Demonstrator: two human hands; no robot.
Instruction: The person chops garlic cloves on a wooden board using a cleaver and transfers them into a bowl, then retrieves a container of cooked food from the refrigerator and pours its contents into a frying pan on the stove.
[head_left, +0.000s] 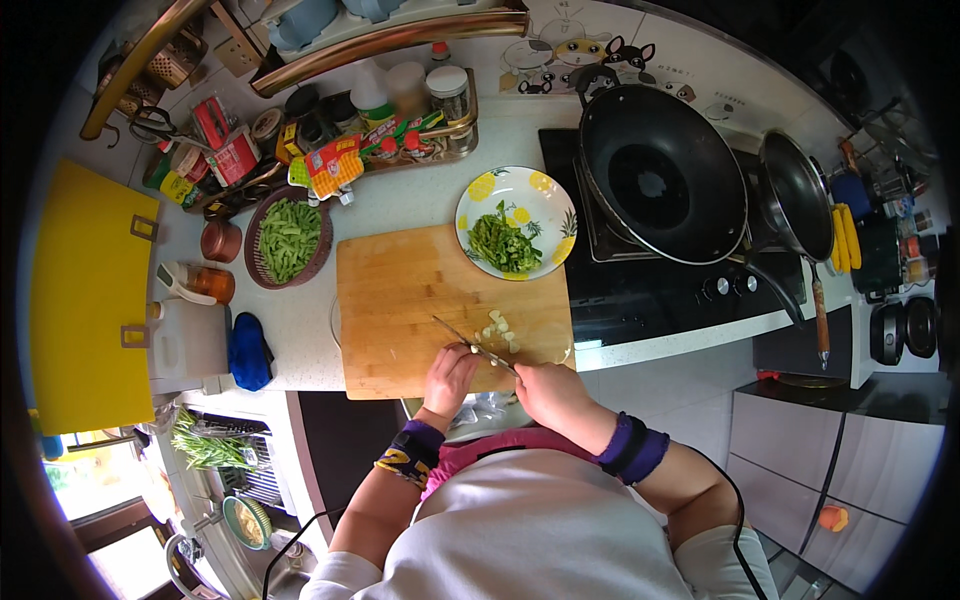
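Observation:
My right hand (546, 388) grips the handle of a kitchen knife (452, 328), its blade pointing up and left over a wooden cutting board (390, 300). At the blade, the curled fingers of my left hand (451, 369) press a small pale piece, likely garlic, against the board. Several pale slices (497, 324) lie just beyond the blade. A plate with a pineapple pattern (480, 187) overlaps the board's far right corner and holds chopped greens (504, 244). Left of the board stands a plastic basket (322, 259) with cut green beans (289, 238).
A black wok (660, 180) and a smaller frying pan (796, 199) sit on the gas stove (622, 300) at the right. Condiment jars (448, 90) and packets (335, 165) line the wall. A plastic jug (191, 341) and a blue cloth item (250, 352) are at the left.

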